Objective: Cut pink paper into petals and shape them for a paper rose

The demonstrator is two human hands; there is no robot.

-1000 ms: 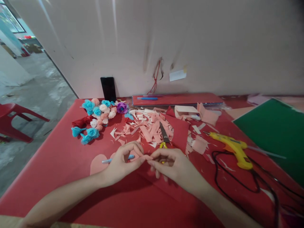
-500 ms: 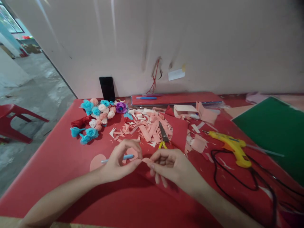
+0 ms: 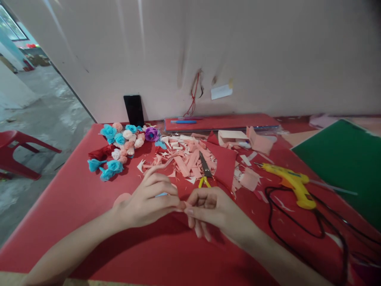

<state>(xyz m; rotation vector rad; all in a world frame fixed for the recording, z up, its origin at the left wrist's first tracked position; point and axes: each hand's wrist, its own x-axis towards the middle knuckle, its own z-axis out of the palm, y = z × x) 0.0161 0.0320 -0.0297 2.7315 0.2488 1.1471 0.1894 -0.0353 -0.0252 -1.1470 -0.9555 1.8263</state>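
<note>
My left hand (image 3: 149, 200) and my right hand (image 3: 210, 208) meet fingertip to fingertip over the red table (image 3: 89, 190). Both pinch a small pink paper piece (image 3: 182, 205) that is mostly hidden between the fingers. A blue pen (image 3: 162, 194) lies under my left hand, only a sliver showing. Just beyond my right hand lie scissors (image 3: 204, 171) with yellow handles, on a heap of pink paper scraps (image 3: 184, 159). A pink heart-shaped cutout (image 3: 120, 198) peeks out beside my left wrist.
Paper roses (image 3: 119, 147) in blue, pink, white and purple sit at the back left. A yellow glue gun (image 3: 293, 184) with a black cord (image 3: 312, 230) lies at the right, by a green sheet (image 3: 342, 163). A black phone (image 3: 133, 110) leans on the wall. A red chair (image 3: 18, 153) stands left.
My left hand has turned palm down and its fingers have closed over the pen, hiding most of it. The pinch between both hands stays in the same place.
</note>
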